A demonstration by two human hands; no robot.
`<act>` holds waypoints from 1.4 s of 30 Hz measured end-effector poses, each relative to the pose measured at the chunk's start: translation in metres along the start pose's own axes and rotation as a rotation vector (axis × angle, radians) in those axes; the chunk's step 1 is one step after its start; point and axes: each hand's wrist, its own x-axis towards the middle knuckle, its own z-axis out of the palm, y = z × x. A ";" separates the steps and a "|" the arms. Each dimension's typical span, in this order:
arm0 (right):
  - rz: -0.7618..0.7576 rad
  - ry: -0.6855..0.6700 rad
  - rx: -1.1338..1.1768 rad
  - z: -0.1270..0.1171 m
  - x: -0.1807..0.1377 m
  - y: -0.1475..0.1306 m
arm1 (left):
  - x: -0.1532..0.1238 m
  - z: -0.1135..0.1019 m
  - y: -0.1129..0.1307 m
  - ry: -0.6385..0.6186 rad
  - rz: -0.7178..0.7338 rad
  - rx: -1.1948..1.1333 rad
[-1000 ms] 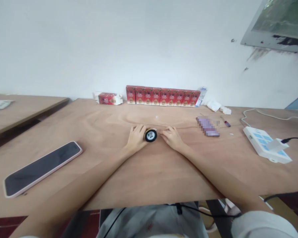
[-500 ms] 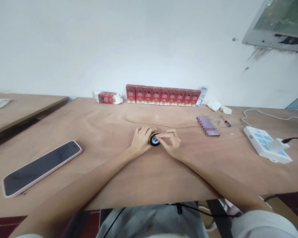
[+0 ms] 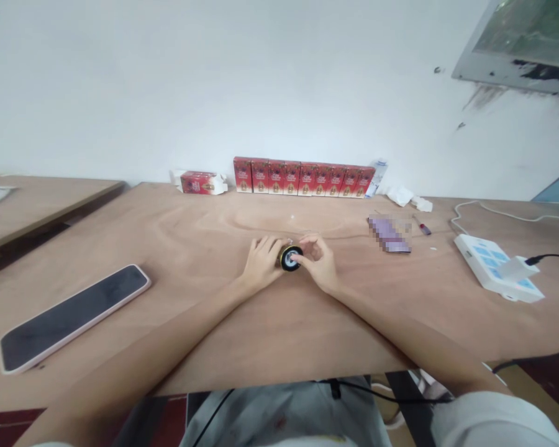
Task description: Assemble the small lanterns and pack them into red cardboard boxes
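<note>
Between my hands, at the middle of the wooden table (image 3: pixel 279 335), is a small round object (image 3: pixel 290 258) with a black rim, a gold edge and a pale centre facing me; its exact kind does not show. My left hand (image 3: pixel 262 261) is closed around its left side. The thumb of my right hand (image 3: pixel 321 264) presses on the pale face, while the other fingers curve behind the right edge. What those right fingers touch at the back is hidden.
A row of red boxes (image 3: pixel 302 178) stands against the wall, an opened red box (image 3: pixel 200 182) lying to its left. A phone (image 3: pixel 74 316) lies front left. At right are a purple item (image 3: pixel 388 233), crumpled tissue (image 3: pixel 400 195), a screwdriver (image 3: pixel 422 226) and a power strip (image 3: pixel 494 264).
My right hand has gone from pinching at the face with thumb and forefinger to pressing with the thumb, its fingers now behind the edge. My left hand keeps its hold.
</note>
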 end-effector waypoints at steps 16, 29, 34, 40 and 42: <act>0.338 -0.154 0.308 -0.001 0.002 -0.007 | -0.002 0.001 0.001 0.019 0.062 0.048; 0.099 0.036 -0.172 -0.023 0.013 0.016 | -0.002 0.002 -0.003 0.053 -0.112 -0.079; 0.052 0.074 -0.493 -0.062 0.036 0.043 | -0.001 0.006 -0.013 0.148 -0.211 -0.072; -0.194 -0.209 -0.802 -0.054 0.039 0.045 | 0.002 0.005 -0.039 0.307 -0.441 -0.090; -0.267 -0.333 -0.815 -0.037 0.040 0.044 | 0.002 0.005 -0.044 0.342 -0.456 -0.076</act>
